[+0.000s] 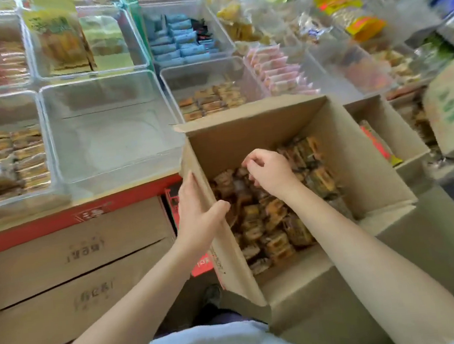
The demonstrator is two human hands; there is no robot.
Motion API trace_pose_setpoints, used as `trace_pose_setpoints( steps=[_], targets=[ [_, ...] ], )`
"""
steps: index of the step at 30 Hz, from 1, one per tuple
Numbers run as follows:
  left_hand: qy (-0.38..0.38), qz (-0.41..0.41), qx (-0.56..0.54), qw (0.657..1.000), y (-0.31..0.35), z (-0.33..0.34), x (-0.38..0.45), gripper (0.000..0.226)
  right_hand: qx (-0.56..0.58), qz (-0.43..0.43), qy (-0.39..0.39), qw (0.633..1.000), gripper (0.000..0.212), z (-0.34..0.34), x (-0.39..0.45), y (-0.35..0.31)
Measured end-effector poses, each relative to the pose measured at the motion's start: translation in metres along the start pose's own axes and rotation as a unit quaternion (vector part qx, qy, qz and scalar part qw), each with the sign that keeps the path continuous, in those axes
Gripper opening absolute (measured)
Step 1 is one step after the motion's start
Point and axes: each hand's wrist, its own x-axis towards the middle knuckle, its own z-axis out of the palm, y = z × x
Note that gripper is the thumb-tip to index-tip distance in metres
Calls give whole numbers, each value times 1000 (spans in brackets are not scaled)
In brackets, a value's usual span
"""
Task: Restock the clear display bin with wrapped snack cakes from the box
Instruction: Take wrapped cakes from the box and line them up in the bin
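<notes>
An open cardboard box (337,137) stands in front of me, filled with brown wrapped snack cakes (270,223). My left hand (196,211) grips the box's left flap, thumb inside and fingers outside. My right hand (269,171) hovers inside the box just above the cakes, fingers curled downward; I cannot tell if it holds anything. An empty clear display bin (109,131) sits on the counter to the upper left of the box.
Other clear bins around it hold brown cakes (210,100), blue packets (178,39), pink packets (279,71) and other snacks. Cardboard cartons (76,271) are stacked under the red counter edge. More open boxes (389,132) stand at right.
</notes>
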Motion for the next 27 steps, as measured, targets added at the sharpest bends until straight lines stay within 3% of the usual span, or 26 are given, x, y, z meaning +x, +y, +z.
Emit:
trace_pose_setpoints(
  steps=[6,13,17,19,22,27],
  targets=[
    [9,13,-27,1000,-8,3,-1,105,-90,18,-173,981,23,37,43,53],
    [16,12,-55,998,-9,5,-1,105,-173,-18,-252,952,26,99,77,68],
    [23,15,-56,998,-5,6,0,102,-228,-10,-342,912,52,144,75,78],
    [24,14,-54,998,-5,7,0,100,-213,23,-337,917,72,157,65,84],
    [23,10,-50,998,-9,9,0,99,-202,20,-292,935,73,164,62,91],
    [23,6,-56,998,-8,10,2,103,-243,-10,-326,914,86,160,69,94]
  ],
)
